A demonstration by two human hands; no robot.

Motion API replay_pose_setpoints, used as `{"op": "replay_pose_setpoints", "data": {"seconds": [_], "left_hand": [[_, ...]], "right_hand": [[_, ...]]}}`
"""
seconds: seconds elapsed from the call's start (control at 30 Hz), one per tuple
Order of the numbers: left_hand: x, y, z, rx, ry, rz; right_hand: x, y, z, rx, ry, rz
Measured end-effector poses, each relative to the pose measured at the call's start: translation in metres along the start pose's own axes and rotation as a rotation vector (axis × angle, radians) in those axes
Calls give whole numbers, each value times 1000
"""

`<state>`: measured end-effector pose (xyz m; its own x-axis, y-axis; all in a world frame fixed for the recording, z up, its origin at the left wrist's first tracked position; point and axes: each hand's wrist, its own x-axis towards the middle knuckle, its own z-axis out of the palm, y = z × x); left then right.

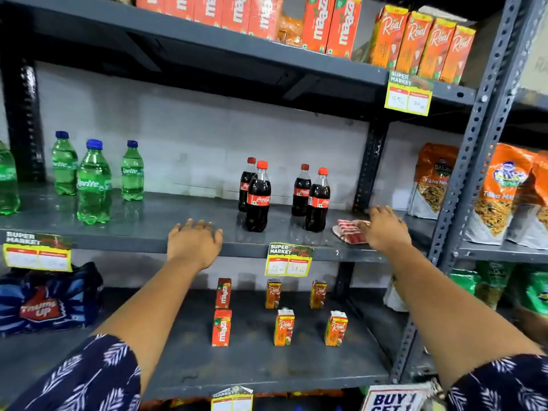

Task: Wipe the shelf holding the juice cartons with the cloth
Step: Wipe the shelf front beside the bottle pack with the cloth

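Note:
A folded red-and-white cloth (pixel 350 231) lies at the right end of the middle shelf (pixel 142 238), beside the cola bottles. My right hand (pixel 385 228) rests on the cloth's right side, fingers touching it; whether it grips is unclear. My left hand (pixel 194 241) lies flat and open on the middle shelf's front edge, holding nothing. Small juice cartons (pixel 283 326) stand spaced out on the lower shelf (pixel 267 372). Large juice cartons (pixel 421 44) fill the top shelf (pixel 341 69).
Cola bottles (pixel 258 197) stand between my hands and green soda bottles (pixel 93 182) at the left. Price tags (pixel 289 259) hang from shelf edges. Snack bags (pixel 501 194) fill the rack at right, behind a slotted metal upright (pixel 462 179). A blue bottle pack (pixel 44 301) sits lower left.

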<state>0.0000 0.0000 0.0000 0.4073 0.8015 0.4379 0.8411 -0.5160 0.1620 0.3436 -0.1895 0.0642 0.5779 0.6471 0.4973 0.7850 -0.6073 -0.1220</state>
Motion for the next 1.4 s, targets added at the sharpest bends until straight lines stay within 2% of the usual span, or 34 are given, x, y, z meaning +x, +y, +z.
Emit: {"op": "replay_pose_setpoints", "data": {"seconds": [0.1,0.2,0.27,0.33,0.53,0.63,0.7,0.8,0.9,1.0,1.1,1.27,1.4], "left_hand": [[2,-2,7,11,103,0],[4,-3,12,13,172,19],[3,-4,14,8,217,28],[0,-4,15,18,240,40],[-2,-4,15,29,258,64],[-2,-5,19,76,255,57],[-1,-4,20,75,271,54],[-3,-2,18,79,292,42],[-5,-1,16,76,302,32],[-8,1,17,34,236,-8],[-20,1,18,62,217,-1],[-72,-17,43,159,312,131],[-128,-69,67,284,180,94]], "right_hand": [[12,22,9,102,-111,4],[9,26,25,100,-212,-42],[5,26,35,82,-183,-49],[4,27,38,71,-153,-33],[1,34,29,86,-293,-66],[-8,35,20,-24,-338,-111],[-18,32,17,-120,-276,-158],[-38,21,17,-208,-51,-192],[-64,1,19,-136,205,-194],[-94,-29,32,-9,389,-324],[-110,-65,50,69,508,-546],[-125,-123,81,259,672,-873],[-154,-170,112,454,611,-1094]]}}
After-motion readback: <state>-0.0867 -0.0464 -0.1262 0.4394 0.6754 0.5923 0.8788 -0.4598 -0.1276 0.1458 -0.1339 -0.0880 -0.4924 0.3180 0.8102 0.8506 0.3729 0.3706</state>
